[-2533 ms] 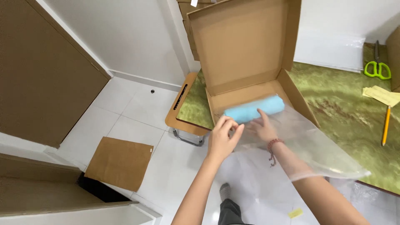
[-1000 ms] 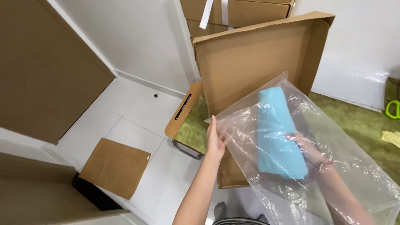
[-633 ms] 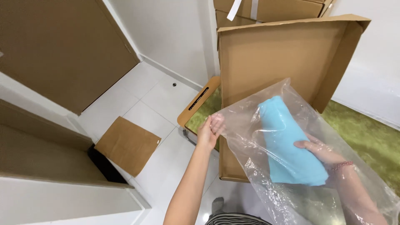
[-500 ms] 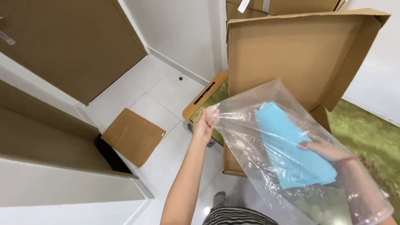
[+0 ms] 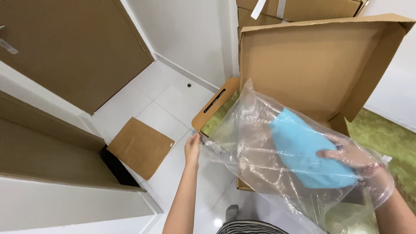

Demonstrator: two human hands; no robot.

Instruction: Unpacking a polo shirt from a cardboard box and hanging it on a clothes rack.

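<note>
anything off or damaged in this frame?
Nothing damaged. The clear plastic bag is crumpled but shows no tear; the left hand pinches its edge, the right hand is inside it on the blue folded item. One loose cardboard piece lies askew on the white floor tiles.

Your left hand [image 5: 192, 149] pinches the edge of a clear plastic bag [image 5: 255, 147]. Your right hand [image 5: 353, 158] sits inside it, gripping a light blue cloth [image 5: 303, 151], before an open cardboard box [image 5: 312, 65].
</note>
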